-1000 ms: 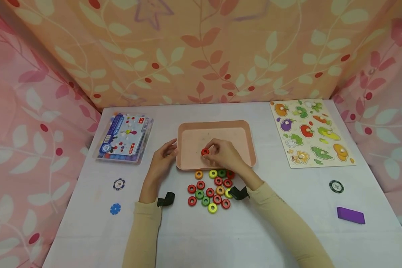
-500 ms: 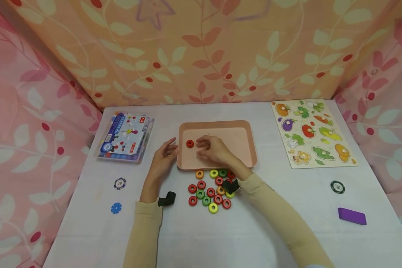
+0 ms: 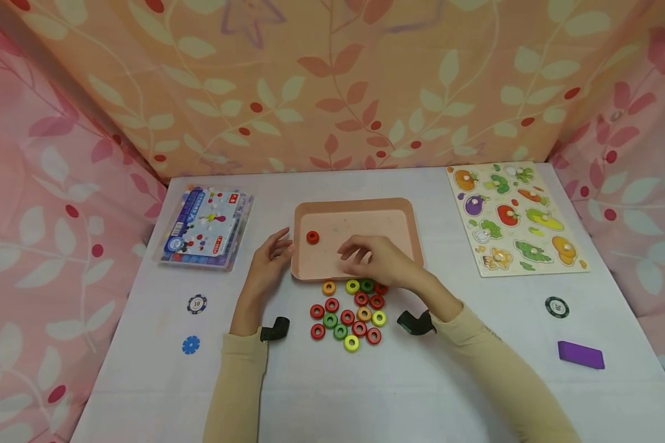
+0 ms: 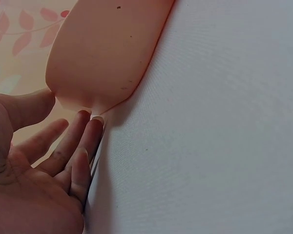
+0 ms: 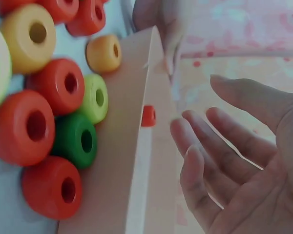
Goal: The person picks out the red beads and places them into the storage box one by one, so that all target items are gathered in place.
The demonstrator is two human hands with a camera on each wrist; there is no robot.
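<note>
A single red ring-shaped bead (image 3: 313, 237) lies in the left part of the pink tray (image 3: 366, 216). Over the tray's front right area hovers my right hand (image 3: 385, 261), its fingers loosely bent around nothing, as the right wrist view also shows. My left hand (image 3: 270, 255) is at the tray's left side; in the left wrist view its relaxed fingertips (image 4: 95, 122) touch the tray's end wall. Just in front of the tray, several red, orange, yellow and green beads (image 3: 347, 317) are spread on the white cloth.
At the back left is a clear plastic case (image 3: 205, 227) with a printed card. A vegetable puzzle board (image 3: 518, 221) lies back right. Poker chips (image 3: 196, 304) sit at left and right, with a blue flower-shaped piece (image 3: 191, 345) and a purple block (image 3: 580, 355). Curtains surround the table.
My right hand set the red bead down in the tray's left part, let go of it, and drew back to the right. My left hand stayed at the tray's side.
</note>
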